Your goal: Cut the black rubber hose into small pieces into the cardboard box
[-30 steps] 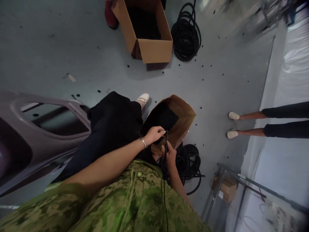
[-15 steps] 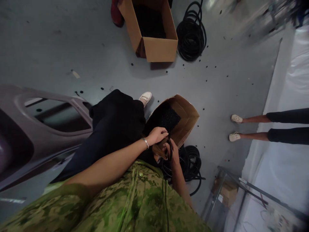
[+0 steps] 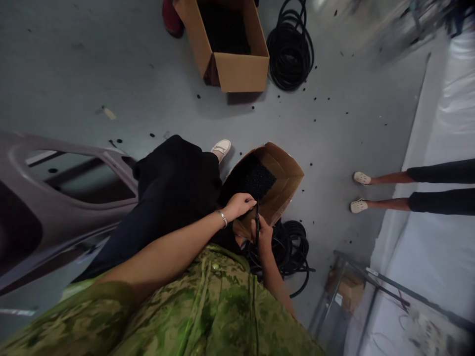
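Observation:
Over the near end of an open cardboard box [image 3: 287, 170], my right hand [image 3: 264, 233] grips dark scissors [image 3: 257, 222], with their narrow tip pointing away from me. My left hand [image 3: 239, 206] wears a metal bracelet and is closed in a pinch close to the scissors' tip. Whatever is between its fingertips is too small to make out. Below both hands, many small black pieces [image 3: 256, 178] fill the far left part of the box. Coiled black hose [image 3: 297, 242] lies on the floor just right of my right hand.
Ahead stands another cardboard box [image 3: 241, 71] of black pieces, beside a second hose coil [image 3: 291, 54]. A grey moulded frame [image 3: 74, 198] is at left. Another person's legs [image 3: 389, 179] are at right, above a metal rack [image 3: 345, 277]. Black bits dot the floor.
The scissors' handles, spread apart before, now look closed into a narrow line. My right hand has turned slightly; my left hand stays pinched nearby. The whole view has shifted a little.

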Tool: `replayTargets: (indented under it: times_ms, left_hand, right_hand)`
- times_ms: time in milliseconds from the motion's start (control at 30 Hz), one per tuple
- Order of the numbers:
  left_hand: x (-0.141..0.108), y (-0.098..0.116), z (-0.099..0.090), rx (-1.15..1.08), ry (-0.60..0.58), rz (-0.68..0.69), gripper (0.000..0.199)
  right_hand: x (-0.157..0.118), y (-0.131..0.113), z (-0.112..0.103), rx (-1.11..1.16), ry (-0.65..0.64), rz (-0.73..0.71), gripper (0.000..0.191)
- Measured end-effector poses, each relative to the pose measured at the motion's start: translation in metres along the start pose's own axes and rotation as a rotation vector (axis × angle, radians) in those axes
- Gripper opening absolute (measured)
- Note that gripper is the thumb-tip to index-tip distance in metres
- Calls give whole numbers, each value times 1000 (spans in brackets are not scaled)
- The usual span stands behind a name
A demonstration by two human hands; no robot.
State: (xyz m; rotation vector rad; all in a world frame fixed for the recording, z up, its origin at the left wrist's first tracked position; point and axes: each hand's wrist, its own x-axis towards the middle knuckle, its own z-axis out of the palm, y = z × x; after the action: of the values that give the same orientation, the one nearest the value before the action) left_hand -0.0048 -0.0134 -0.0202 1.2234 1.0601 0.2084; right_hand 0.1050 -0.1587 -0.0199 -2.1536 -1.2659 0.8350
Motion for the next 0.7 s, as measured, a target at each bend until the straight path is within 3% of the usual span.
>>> replayTargets:
  times_ms: [133,233,333,500,700]
  left_hand:
    - [-4,4,0,-136,12,-93,18]
    - [-4,3,1,-165,28,-86,15]
    - [-3,1,1,-103,61,-41,15]
    - [-2,1,0,-8,15,2,18]
    - [-4,6,-4,75,26,33,19]
  right_hand:
    - [1,1,0,0,23,3,36]
    - [3,1,-2,2,15,3,36]
    - [7,1,-6,9,-17,23,37]
    - [16,0,-9,95,-81,70,41]
    - [12,0,-6,38,-31,36,40]
